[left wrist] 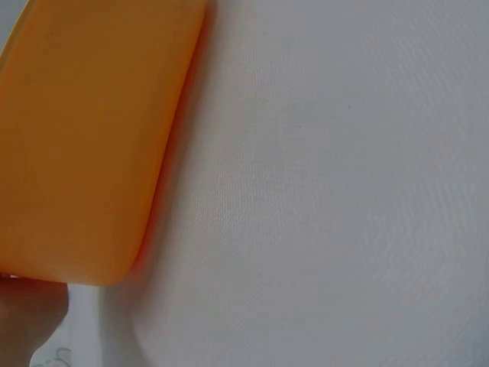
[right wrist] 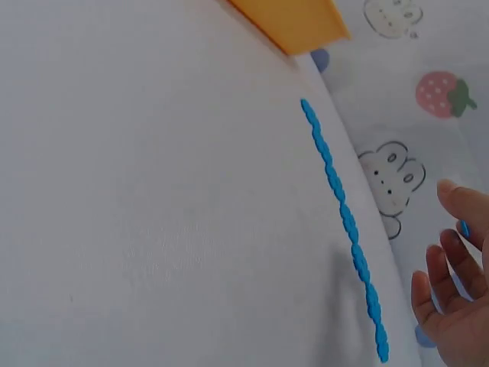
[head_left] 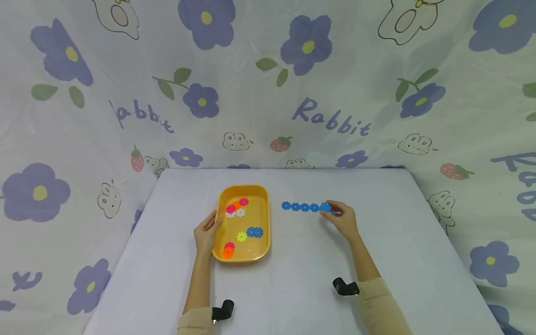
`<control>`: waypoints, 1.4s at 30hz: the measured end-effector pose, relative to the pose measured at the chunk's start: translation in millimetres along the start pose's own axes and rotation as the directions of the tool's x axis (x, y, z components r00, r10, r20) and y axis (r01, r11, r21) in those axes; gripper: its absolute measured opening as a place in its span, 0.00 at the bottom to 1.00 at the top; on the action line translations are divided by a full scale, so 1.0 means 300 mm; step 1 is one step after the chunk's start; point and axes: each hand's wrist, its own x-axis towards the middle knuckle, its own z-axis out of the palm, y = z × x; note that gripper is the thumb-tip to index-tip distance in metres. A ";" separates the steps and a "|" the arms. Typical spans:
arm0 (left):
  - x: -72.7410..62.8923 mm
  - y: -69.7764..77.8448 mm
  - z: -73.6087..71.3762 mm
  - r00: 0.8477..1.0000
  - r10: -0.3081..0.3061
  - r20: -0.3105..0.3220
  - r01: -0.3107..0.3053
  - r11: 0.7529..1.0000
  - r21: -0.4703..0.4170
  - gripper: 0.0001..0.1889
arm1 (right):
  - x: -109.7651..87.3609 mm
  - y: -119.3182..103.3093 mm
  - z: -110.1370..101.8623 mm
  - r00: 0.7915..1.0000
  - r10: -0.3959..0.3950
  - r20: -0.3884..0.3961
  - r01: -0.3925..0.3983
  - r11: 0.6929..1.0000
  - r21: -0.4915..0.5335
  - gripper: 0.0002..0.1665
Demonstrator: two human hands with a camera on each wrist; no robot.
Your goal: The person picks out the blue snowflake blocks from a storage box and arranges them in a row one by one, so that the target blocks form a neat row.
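My left hand (head_left: pixel 205 236) grips the left side of a yellow tray (head_left: pixel 264 200); in the left wrist view the tray's outer wall (left wrist: pixel 92 138) fills the upper left. Inside the tray lie pink, orange, white, yellow and blue flower-shaped discs (head_left: pixel 241 237). To its right, a row of blue flower discs (head_left: pixel 304 207) runs across the table. My right hand (head_left: pixel 344 221) is at the row's right end, its thumb and index finger pinching a small blue flower disc (right wrist: pixel 464 228). The right wrist view shows the row (right wrist: pixel 348 222) edge-on, apart from the fingers.
A white cloth (head_left: pixel 301 284) covers the table. Behind it and at both sides hangs a curtain (head_left: pixel 251 102) printed with flowers and rabbits. Black wrist cameras (head_left: pixel 345 287) are strapped at both sleeves.
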 end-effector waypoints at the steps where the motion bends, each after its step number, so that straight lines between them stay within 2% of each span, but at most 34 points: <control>1: 0.000 0.000 0.001 1.000 -0.001 0.000 0.001 1.000 -0.002 0.23 | -0.003 0.006 -0.013 1.000 0.008 -0.019 -0.008 1.000 0.000 0.24; 9: -0.001 -0.002 -0.002 1.000 0.004 0.005 -0.004 1.000 -0.007 0.23 | -0.020 0.084 -0.104 0.988 0.059 -0.145 -0.064 0.997 -0.034 0.24; 11: 0.001 -0.002 -0.003 1.000 0.008 0.006 -0.008 1.000 -0.007 0.23 | -0.018 0.141 -0.123 0.982 0.088 -0.165 -0.100 0.993 -0.061 0.25; 16: 0.002 0.000 -0.003 1.000 0.005 0.010 -0.005 1.000 -0.008 0.23 | -0.007 0.274 -0.168 0.964 0.202 -0.176 -0.228 0.963 -0.145 0.28; 20: 0.003 0.002 -0.002 1.000 0.001 0.007 -0.001 1.000 -0.010 0.23 | -0.008 0.313 -0.194 0.952 0.261 -0.162 -0.289 0.940 -0.182 0.30; 24: 0.003 0.001 -0.002 1.000 0.004 0.007 -0.004 1.000 -0.014 0.23 | -0.005 0.327 -0.215 0.949 0.282 -0.141 -0.310 0.916 -0.254 0.30; 32: 0.001 0.004 0.000 1.000 -0.002 0.004 0.002 1.000 0.000 0.23 | 0.017 0.324 -0.240 0.961 0.262 -0.089 -0.276 0.891 -0.361 0.29; 36: -0.001 0.004 0.000 1.000 0.002 0.001 -0.002 1.000 0.001 0.23 | 0.017 0.327 -0.243 0.958 0.278 -0.069 -0.284 0.888 -0.363 0.30; 42: -0.003 0.004 0.000 1.000 0.013 0.004 -0.013 1.000 -0.001 0.22 | 0.010 0.325 -0.238 0.960 0.265 -0.094 -0.281 0.905 -0.321 0.29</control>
